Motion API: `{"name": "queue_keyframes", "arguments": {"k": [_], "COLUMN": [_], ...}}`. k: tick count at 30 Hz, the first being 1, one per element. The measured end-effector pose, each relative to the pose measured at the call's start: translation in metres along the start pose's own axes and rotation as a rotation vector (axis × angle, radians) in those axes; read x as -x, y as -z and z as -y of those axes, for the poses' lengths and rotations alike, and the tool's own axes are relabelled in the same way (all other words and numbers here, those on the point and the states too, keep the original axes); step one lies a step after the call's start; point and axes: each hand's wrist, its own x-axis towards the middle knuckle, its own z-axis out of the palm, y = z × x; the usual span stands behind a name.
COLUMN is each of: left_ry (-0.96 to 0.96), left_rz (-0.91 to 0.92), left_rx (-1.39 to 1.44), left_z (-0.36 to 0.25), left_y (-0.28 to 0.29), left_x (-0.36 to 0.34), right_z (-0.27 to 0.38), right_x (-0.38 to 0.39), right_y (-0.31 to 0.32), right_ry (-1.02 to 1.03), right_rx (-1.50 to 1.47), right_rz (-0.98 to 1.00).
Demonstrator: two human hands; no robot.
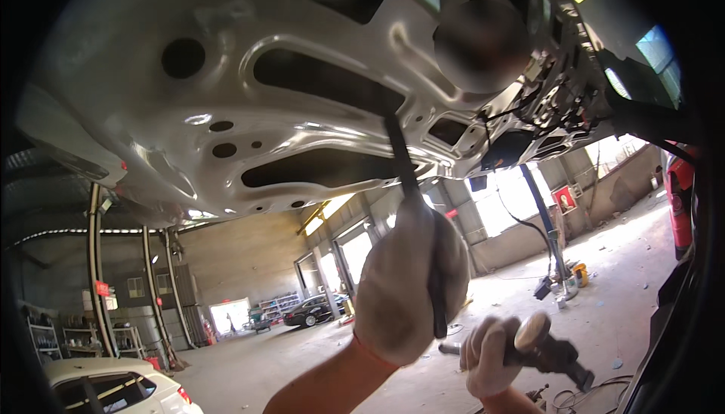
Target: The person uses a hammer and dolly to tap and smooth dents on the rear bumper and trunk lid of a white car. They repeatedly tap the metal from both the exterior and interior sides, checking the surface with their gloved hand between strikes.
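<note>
A dark bar [403,161], its upper end at one o'clock, is gripped by the left hand [400,282], with a dark tool [555,357] held at five in the right hand [485,355], a silver panel [287,118] seen overhead and a black car [308,312] far off at seven.

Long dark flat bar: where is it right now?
In the head view, the long dark flat bar is just right of centre, gripped in the white-gloved left hand, its upper end seen against the silver metal panel overhead.
</note>
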Motion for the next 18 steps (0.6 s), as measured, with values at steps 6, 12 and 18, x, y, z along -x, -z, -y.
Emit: {"name": "queue_keyframes", "arguments": {"k": [6, 12, 18], "left_ry": [0.111, 0.654, 0.771], "left_rz": [-0.130, -0.556, -0.694], "left_rx": [-0.410, -0.637, -0.574], "left_z": [0.045, 0.112, 0.165], "left_y": [0.023, 0.021, 0.015], "left_x": [0.099, 0.207, 0.276], "right_z": [-0.076, -0.089, -0.061], "right_x": [0.116, 0.227, 0.300], "right_y": [0.071, 0.140, 0.159], "right_ry": [-0.437, -0.537, -1.130], "right_rx": [0.039, 1.017, 1.351], "right_rz": [-0.474, -0.002, 0.030]}}
